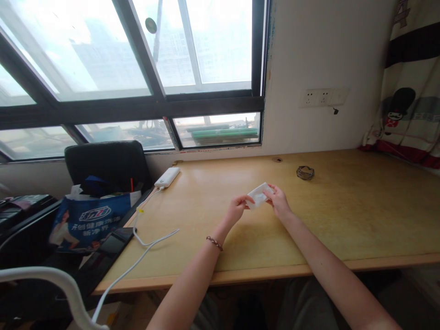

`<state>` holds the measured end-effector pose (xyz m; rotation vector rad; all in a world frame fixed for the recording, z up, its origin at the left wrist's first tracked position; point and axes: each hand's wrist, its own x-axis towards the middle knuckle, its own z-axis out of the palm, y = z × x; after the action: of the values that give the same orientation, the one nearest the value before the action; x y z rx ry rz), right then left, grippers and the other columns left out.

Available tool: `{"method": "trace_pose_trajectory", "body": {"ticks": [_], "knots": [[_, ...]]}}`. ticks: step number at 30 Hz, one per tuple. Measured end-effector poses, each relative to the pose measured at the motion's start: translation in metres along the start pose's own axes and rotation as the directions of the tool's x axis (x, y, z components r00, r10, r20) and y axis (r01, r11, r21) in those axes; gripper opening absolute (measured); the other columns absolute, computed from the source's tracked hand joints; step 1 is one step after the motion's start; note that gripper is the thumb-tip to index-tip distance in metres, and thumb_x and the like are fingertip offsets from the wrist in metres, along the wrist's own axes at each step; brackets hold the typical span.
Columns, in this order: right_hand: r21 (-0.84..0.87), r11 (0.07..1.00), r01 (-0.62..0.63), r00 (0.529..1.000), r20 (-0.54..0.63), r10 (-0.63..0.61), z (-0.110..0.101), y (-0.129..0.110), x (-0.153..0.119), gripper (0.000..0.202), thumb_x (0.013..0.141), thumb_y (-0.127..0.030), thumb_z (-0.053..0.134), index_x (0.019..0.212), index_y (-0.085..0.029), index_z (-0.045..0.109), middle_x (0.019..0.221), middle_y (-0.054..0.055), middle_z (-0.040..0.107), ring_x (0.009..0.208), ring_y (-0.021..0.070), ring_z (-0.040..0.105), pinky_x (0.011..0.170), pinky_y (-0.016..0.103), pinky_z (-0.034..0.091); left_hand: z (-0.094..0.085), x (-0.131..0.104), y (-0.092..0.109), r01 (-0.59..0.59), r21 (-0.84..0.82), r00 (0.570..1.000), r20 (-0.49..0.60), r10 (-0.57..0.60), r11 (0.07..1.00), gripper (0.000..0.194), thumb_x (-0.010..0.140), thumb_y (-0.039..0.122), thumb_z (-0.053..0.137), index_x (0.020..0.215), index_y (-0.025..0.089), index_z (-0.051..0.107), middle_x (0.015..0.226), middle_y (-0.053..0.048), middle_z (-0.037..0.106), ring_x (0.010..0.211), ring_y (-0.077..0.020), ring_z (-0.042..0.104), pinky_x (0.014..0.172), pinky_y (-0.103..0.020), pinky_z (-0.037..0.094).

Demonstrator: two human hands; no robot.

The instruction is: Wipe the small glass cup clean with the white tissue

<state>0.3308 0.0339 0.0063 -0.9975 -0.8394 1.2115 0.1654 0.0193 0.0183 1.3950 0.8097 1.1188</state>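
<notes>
Both of my hands hold a small white folded tissue or wipe just above the wooden desk. My left hand pinches its left end; a beaded bracelet sits on that wrist. My right hand grips its right end. The white piece is stretched between the two hands, near the middle of the desk.
A white power bank lies at the desk's back left, its white cable trailing to a dark phone at the left edge. A dark ring-shaped band rests at the back. A black chair with a blue bag stands left.
</notes>
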Motion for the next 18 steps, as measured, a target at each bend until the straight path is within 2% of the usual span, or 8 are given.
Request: {"method": "trace_pose_trajectory", "body": {"ticks": [3, 5, 9, 13, 15, 18], "knots": [[-0.015, 0.995, 0.097, 0.987, -0.131, -0.099, -0.005, -0.001, 0.005, 0.039, 0.058, -0.027, 0.067, 0.093, -0.02, 0.05, 0.08, 0.0, 0.06, 0.064, 0.0117, 0.057, 0.054, 0.022, 0.047, 0.001, -0.001, 0.002, 0.002, -0.054, 1.0, 0.028, -0.001, 0.999, 0.016, 0.064, 0.017, 0.047, 0.067, 0.012, 0.062, 0.072, -0.007, 0.062, 0.07, -0.017, 0.059, 0.066, -0.033, 0.049], [-0.016, 0.991, 0.136, 0.979, -0.151, -0.136, -0.006, -0.004, 0.006, 0.039, 0.059, -0.028, 0.065, 0.094, -0.02, 0.05, 0.084, 0.002, 0.06, 0.067, 0.0124, 0.057, 0.054, 0.021, 0.047, 0.0, 0.0, 0.005, 0.018, -0.09, 0.999, -0.024, -0.02, 0.996, 0.015, 0.064, 0.018, 0.049, 0.072, 0.011, 0.06, 0.071, -0.006, 0.061, 0.068, -0.017, 0.059, 0.067, -0.034, 0.049], [-0.053, 0.989, 0.136, 0.989, -0.054, -0.139, -0.001, -0.01, -0.001, 0.044, 0.059, -0.029, 0.065, 0.098, -0.019, 0.048, 0.085, 0.002, 0.061, 0.066, 0.013, 0.057, 0.049, 0.02, 0.044, -0.002, 0.003, 0.008, 0.096, -0.177, 0.977, -0.173, -0.127, 0.98, 0.025, 0.066, 0.026, 0.054, 0.087, 0.013, 0.053, 0.081, -0.007, 0.06, 0.067, -0.0153, 0.059, 0.062, -0.031, 0.05], [-0.102, 0.982, 0.158, 0.986, 0.071, -0.151, 0.007, -0.011, -0.009, 0.044, 0.059, -0.028, 0.065, 0.099, -0.018, 0.049, 0.082, 0.002, 0.061, 0.062, 0.0121, 0.055, 0.046, 0.019, 0.041, 0.001, 0.005, 0.006, 0.217, -0.199, 0.933, -0.246, -0.263, 0.956, 0.041, 0.064, 0.038, 0.062, 0.096, 0.017, 0.049, 0.085, -0.007, 0.06, 0.065, -0.0135, 0.058, 0.054, -0.025, 0.047], [-0.108, 0.981, 0.162, 0.981, 0.125, -0.148, 0.009, -0.011, -0.012, 0.043, 0.059, -0.028, 0.064, 0.099, -0.018, 0.049, 0.08, 0.002, 0.061, 0.059, 0.0113, 0.054, 0.046, 0.019, 0.04, 0.001, 0.004, 0.005, 0.255, -0.188, 0.943, -0.171, -0.287, 0.948, 0.047, 0.06, 0.038, 0.067, 0.098, 0.016, 0.051, 0.083, -0.007, 0.061, 0.065, -0.0131, 0.058, 0.054, -0.022, 0.046], [-0.133, 0.975, 0.179, 0.976, 0.148, -0.159, 0.009, -0.012, -0.012, 0.041, 0.061, -0.028, 0.062, 0.1, -0.018, 0.05, 0.076, 0.001, 0.061, 0.056, 0.0104, 0.053, 0.046, 0.019, 0.04, -0.002, 0.002, 0.003, 0.288, -0.158, 0.958, 0.033, -0.286, 0.945, 0.044, 0.056, 0.034, 0.071, 0.091, 0.011, 0.057, 0.079, -0.008, 0.062, 0.063, -0.0131, 0.057, 0.055, -0.022, 0.044]]}}
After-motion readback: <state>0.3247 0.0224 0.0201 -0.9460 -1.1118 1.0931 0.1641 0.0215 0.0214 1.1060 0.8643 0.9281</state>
